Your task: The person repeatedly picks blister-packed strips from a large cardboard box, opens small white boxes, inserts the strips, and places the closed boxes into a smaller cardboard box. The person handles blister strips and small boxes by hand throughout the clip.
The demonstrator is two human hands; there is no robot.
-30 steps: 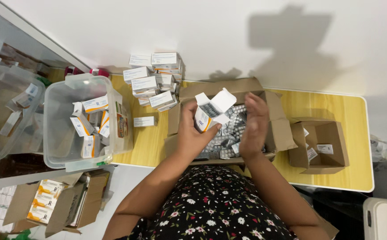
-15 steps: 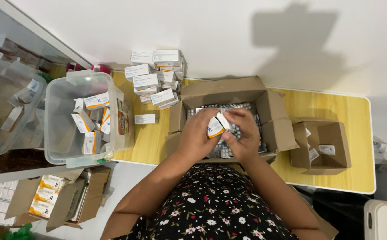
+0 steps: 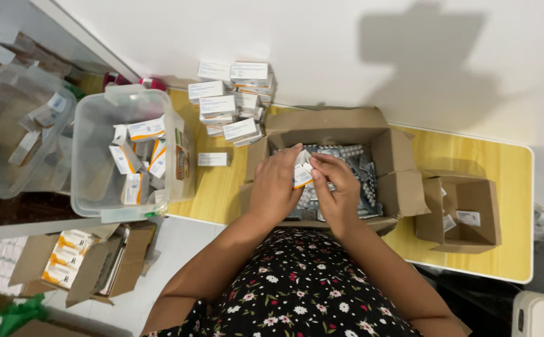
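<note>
— In the grip? 
— Small white carton with an orange stripe, pinched between both hands, held above the open cardboard box in the middle of the desk. 
— Left hand? 
— Left hand curled over the carton from the left, knuckles up, fingertips on its upper edge, thumb hidden underneath. Forearm rising from the lower left, elbow bent outward. 
— Right hand? 
— Right hand closing in from the right, fingers bent and pressed to the carton's end, thumb near the top. Both grips narrow, shut on the carton; hands nearly touching each other. 
— Under them? 
— Silver blister strips heaped inside the open box, flaps spread wide. 
— Around that? 
— Stack of white cartons just beyond the box's left flap, against the wall. One single carton lying flat on the desk, apart from the stack. Clear plastic bin at the desk's left end, holding more cartons tumbled at angles. Smaller cardboard box to the right, open, a few slips inside. 
— Lower down? 
— Floor-level cardboard box at the lower left with orange-and-white packs. Black floral dress filling the bottom middle.
</note>
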